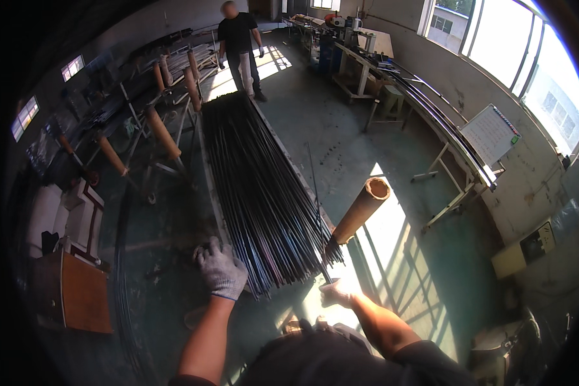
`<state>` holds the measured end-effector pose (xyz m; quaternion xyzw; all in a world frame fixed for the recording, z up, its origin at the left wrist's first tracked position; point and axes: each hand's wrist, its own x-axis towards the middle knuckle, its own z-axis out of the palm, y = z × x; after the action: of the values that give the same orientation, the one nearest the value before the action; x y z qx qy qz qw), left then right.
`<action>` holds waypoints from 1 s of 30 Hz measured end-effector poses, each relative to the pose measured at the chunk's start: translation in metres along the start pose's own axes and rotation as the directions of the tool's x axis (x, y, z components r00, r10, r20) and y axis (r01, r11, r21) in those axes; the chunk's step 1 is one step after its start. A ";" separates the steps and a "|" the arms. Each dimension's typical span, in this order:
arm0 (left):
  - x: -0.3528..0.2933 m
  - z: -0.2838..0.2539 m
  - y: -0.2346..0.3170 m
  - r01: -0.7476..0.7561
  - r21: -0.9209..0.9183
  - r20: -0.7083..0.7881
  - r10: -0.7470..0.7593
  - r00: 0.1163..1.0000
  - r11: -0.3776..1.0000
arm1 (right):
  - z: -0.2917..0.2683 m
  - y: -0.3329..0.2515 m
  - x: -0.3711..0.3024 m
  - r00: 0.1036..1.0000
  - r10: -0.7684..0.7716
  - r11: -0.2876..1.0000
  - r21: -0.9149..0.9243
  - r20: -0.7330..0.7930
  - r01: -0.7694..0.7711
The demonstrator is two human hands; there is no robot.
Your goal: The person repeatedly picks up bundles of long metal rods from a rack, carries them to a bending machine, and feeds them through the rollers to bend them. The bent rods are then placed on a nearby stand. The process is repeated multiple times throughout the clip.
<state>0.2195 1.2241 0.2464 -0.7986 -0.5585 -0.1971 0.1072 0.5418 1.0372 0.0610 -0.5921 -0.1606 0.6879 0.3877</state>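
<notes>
A thick bundle of long, thin black rods [257,174] lies lengthwise in front of me, its near ends fanned unevenly. My left hand [222,267], in a grey knit glove, is beside the bundle's near left corner. Its fingers are slightly bent and apart, and I see nothing held in them. At the near right corner my gloved right hand [340,293], bright in the sun, closes around the near end of a single black rod [313,183]. That rod slants up and away, its far tip standing out over the floor to the right of the bundle.
An upright brown cardboard tube [361,211] stands at the bundle's right edge; several similar tubes [163,133] rise on the left. Far ahead, a person [238,48] stands by the bundle's far end. A workbench [367,61] and whiteboard [491,135] line the right; a wooden cabinet [87,293] stands left.
</notes>
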 end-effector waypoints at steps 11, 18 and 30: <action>-0.031 -0.003 0.022 -0.010 -0.384 -0.193 -0.070 0.979 0.923 | 0.041 -0.024 -0.031 0.989 -0.040 0.999 0.041 0.143 0.034; -0.054 -0.015 0.042 0.032 -0.479 -0.143 -0.114 0.983 0.877 | 0.069 -0.042 -0.092 0.985 -0.086 0.957 -0.286 -0.150 0.040; -0.097 0.161 0.137 0.818 0.123 0.811 0.532 0.244 -0.562 | 0.060 0.051 -0.289 0.909 0.013 0.601 -0.723 -0.416 -0.340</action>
<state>0.3503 1.1563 0.0660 -0.0602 -0.3321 -0.1598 -0.9276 0.4679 0.8097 0.2403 -0.8319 -0.3073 0.4601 0.0424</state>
